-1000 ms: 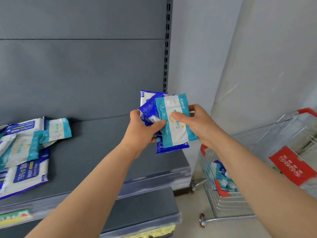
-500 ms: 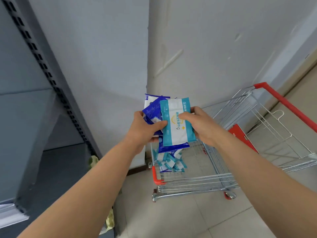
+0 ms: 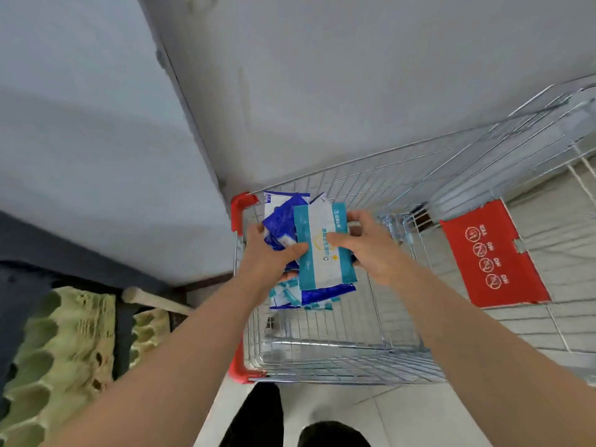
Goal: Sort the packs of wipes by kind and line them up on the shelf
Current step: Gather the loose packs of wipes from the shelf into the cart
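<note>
- Fingers first: the left hand (image 3: pixel 269 258) is clamped on the dark blue packs (image 3: pixel 280 221), with the thumb (image 3: pixel 298 250) across their front and the other fingers hidden behind. The right hand (image 3: pixel 371 250) pinches the teal-and-white pack (image 3: pixel 321 272), thumb on its face and fingers curled over its far right edge.
- The bundle is held above the left part of the wire cart (image 3: pixel 322 353). The loose packs (image 3: pixel 287 296) lie on the cart floor just below it. The shelf is out of view.
- The step looks like gathering and sorting by kind while over the cart.
- To do it well, keep teal in front and blue behind, with the edges squared.
- The glossy film probably slips, so tuck the teal pack under the left thumb before the right hand reaches down.
- Take only matching packs, so each kind can go onto the shelf as one group.
</note>
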`<state>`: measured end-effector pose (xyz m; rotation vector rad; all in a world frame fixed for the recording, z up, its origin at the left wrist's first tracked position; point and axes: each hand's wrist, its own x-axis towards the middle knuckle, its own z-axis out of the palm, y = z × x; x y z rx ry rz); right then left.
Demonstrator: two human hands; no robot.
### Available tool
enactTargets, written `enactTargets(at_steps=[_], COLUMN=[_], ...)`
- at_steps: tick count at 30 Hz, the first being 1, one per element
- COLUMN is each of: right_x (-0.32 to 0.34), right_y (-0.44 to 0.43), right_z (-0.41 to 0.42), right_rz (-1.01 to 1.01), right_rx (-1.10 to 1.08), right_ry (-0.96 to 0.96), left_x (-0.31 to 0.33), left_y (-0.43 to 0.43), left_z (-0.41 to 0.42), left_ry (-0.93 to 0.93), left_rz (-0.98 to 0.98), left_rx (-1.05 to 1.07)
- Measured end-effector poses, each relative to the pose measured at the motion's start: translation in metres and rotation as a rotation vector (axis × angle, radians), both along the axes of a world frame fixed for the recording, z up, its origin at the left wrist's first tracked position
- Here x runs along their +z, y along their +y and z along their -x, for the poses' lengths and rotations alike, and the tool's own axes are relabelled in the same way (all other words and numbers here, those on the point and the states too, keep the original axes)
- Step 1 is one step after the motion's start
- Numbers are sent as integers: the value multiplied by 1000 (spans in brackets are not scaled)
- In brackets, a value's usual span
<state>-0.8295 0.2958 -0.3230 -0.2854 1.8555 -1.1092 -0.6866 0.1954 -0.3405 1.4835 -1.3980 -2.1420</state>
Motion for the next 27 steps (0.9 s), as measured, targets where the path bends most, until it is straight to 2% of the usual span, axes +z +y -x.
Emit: enactTargets(at_steps=[11, 15, 21, 24, 27], right_x=[-192, -236, -254, -240, -207], right_y=[-56, -65, -64, -61, -58], right_z=[51, 57, 62, 63, 58], right_rz=[-47, -36, -38, -69, -43], right_rx=[301, 374, 424, 498, 620], right_ry=[146, 241, 358, 594, 735], left_x=[-169, -214, -232, -218, -183], left_y=[-20, -28, -26, -20, -10], left_z=[44, 45, 44, 42, 34], left_ry=[-150, -314, -474, -540, -652], left_rz=[-79, 78, 260, 297, 416], left_rx=[272, 211, 140, 74, -44])
